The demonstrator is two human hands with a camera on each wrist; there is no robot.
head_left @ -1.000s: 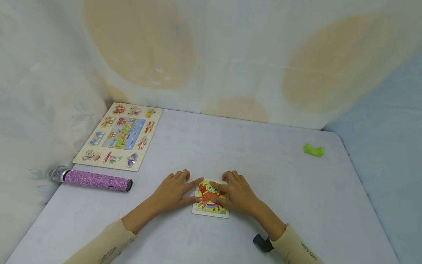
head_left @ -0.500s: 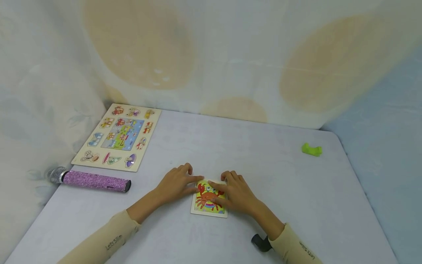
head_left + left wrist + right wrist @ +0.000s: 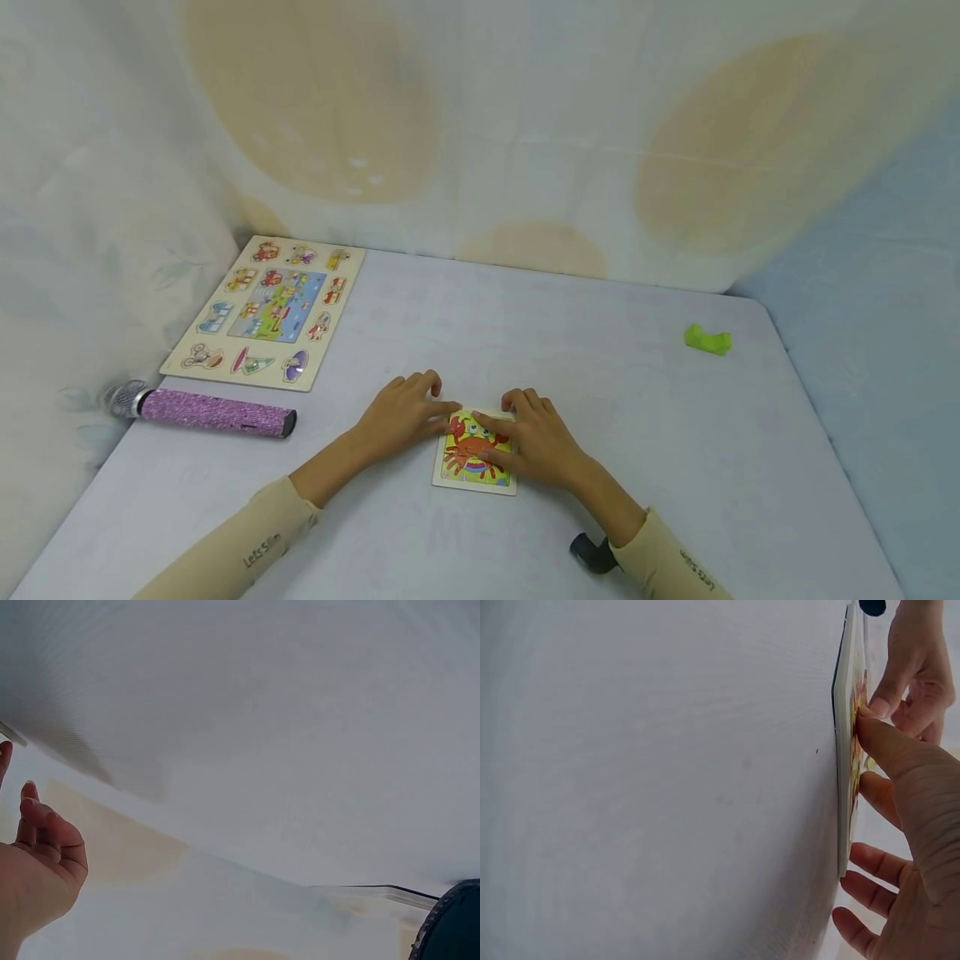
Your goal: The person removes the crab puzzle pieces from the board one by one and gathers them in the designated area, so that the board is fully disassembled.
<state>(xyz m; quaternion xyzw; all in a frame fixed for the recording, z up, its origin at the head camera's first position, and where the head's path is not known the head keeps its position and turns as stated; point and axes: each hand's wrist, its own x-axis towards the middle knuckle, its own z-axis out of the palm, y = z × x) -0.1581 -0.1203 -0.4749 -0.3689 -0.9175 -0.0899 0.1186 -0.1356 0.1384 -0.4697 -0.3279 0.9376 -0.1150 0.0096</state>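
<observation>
A small square jigsaw puzzle with a red crab on yellow lies flat on the table, framed in pale wood. At its upper left corner my left hand touches the edge with index finger and thumb, its other fingers bent. My right hand lies over the right side, thumb and index finger pressing on the picture. In the right wrist view, the right thumb rests on the puzzle's face and other fingers stand by its edge. The left wrist view catches bent left fingers beside a puzzle corner.
A larger wooden vehicle puzzle board lies at the back left. In front of it is a purple glittery microphone. A bright green piece sits at the far right. A bent black object is partly under the right sleeve.
The left hand has moved slightly up along the puzzle's left edge, its thumb shifting toward the upper corner. The right hand keeps its place on the puzzle.
</observation>
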